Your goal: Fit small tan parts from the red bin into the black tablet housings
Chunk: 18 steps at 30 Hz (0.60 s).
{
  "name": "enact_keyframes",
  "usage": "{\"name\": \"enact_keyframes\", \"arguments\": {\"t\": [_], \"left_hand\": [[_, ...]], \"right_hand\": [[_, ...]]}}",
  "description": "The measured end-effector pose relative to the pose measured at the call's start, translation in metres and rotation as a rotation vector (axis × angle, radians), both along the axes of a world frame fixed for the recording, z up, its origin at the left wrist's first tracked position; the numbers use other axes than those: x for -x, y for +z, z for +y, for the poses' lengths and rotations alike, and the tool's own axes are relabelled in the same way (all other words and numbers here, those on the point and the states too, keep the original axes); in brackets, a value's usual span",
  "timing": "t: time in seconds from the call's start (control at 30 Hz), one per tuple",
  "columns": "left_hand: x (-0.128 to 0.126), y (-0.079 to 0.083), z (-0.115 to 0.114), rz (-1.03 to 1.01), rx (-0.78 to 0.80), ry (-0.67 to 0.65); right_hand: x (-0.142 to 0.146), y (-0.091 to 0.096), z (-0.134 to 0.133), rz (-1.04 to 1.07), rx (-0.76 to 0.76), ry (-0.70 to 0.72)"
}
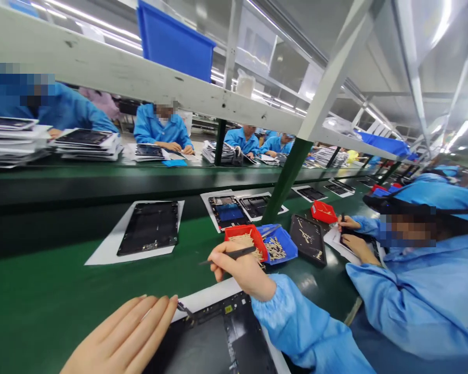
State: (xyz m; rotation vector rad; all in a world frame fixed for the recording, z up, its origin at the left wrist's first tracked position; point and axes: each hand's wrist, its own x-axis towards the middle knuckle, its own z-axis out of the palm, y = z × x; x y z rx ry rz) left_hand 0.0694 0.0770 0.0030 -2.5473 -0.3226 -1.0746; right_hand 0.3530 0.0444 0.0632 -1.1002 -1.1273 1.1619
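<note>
My left hand (127,335) lies flat with fingers stretched out and together, resting by the top left corner of a black tablet frame (222,337) on a white sheet. My right hand (239,270) is closed around black tweezers (228,255), whose tips point left, a little above the green belt (42,301). Just beyond that hand sit a red tray (253,231) and a blue tray (284,244), both with several small gold parts.
More black frames on white sheets (148,228) (230,210) lie further along the belt. A green post (286,179) rises behind the trays. A co-worker in a blue coat (413,291) works at my right beside a black tray (308,239). Others sit opposite with stacks of panels (86,143).
</note>
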Motion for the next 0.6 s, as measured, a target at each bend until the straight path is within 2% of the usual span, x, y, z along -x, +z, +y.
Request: {"name": "enact_keyframes", "arguments": {"t": [0.2,0.4,0.6], "left_hand": [[-0.001,-0.004,0.000,-0.045,-0.032,0.016],[0.004,-0.011,0.000,0.032,-0.043,-0.005],[0.003,-0.011,0.001,-0.003,-0.001,0.003]], "right_hand": [[0.025,-0.024,-0.014,0.056,0.044,0.097],[0.029,-0.025,-0.016,0.072,0.066,0.146],[0.030,-0.024,-0.021,0.072,0.078,0.179]]}}
